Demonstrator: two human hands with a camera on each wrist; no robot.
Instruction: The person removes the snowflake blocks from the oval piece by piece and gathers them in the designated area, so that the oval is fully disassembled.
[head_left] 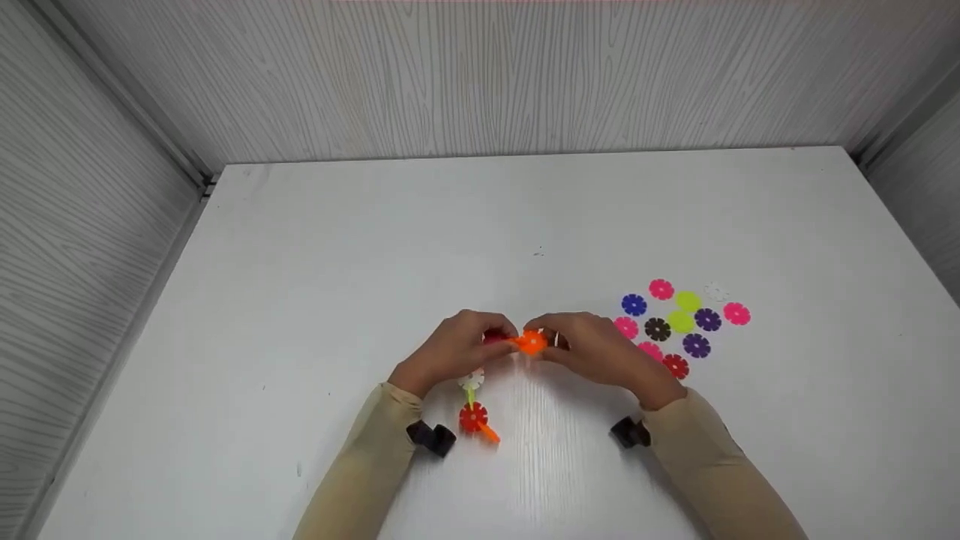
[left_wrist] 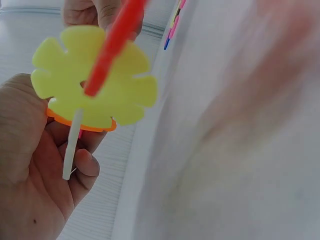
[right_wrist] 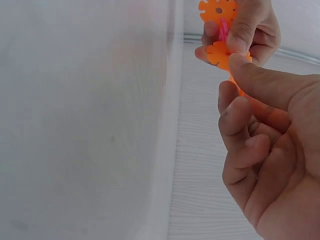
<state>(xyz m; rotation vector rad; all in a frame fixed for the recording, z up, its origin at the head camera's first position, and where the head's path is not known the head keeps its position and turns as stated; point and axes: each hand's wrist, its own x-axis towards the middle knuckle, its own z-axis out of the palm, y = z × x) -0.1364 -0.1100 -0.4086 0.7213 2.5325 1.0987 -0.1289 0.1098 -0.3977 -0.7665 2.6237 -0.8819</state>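
My left hand (head_left: 457, 346) pinches a chain of interlocked plastic snowflake discs. Part of it hangs below that hand, with a white disc (head_left: 472, 379), a yellow disc (left_wrist: 57, 70), a red disc (head_left: 473, 417) and an orange disc edge-on (head_left: 489, 433). In the right wrist view, a pink disc (right_wrist: 223, 31) stands edge-on between orange discs by the left fingers. My right hand (head_left: 600, 351) pinches an orange disc (right_wrist: 236, 84), seen edge-on beneath another orange disc (right_wrist: 219, 56). The fingertips of both hands nearly meet. Whether those two discs are locked together I cannot tell.
Loose discs lie flat on the white table (head_left: 375, 240) beyond my right hand, among them a blue one (head_left: 634, 304), a dark brown one (head_left: 658, 329) and a purple one (head_left: 697, 345). A red disc (head_left: 676, 366) is partly behind the right wrist. Grey wood-grain panels (head_left: 480, 82) border the table.
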